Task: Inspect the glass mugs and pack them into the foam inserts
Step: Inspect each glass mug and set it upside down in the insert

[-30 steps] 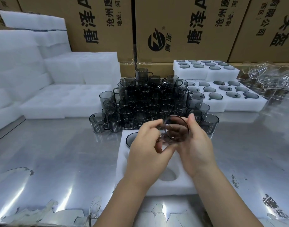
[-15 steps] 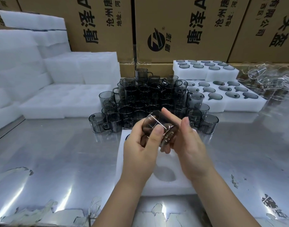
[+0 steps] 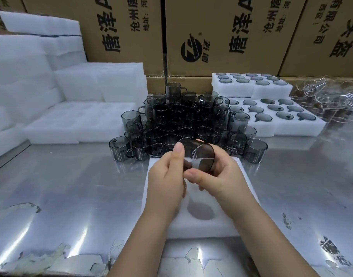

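A smoky grey glass mug (image 3: 201, 156) lies tilted on its side in the air between both hands, its base turned towards me. My left hand (image 3: 167, 182) grips it from the left, one finger raised along its wall. My right hand (image 3: 217, 176) holds it from the right and below, thumb across the front. Under the hands lies a white foam insert (image 3: 191, 224) with an empty round pocket (image 3: 200, 210) showing. Behind stands a dense pile of grey glass mugs (image 3: 183, 124).
Two filled foam inserts (image 3: 279, 126) sit at the back right, one stacked higher. Empty white foam trays (image 3: 75, 126) and foam blocks pile up at the left. Clear glassware (image 3: 331, 96) lies far right. Cardboard cartons (image 3: 221, 33) wall off the back. The steel table (image 3: 61, 196) is shiny.
The mug has turned in my hands: its open mouth faced me a second ago, and now its base faces me while it lies on its side, slightly lower over the insert.
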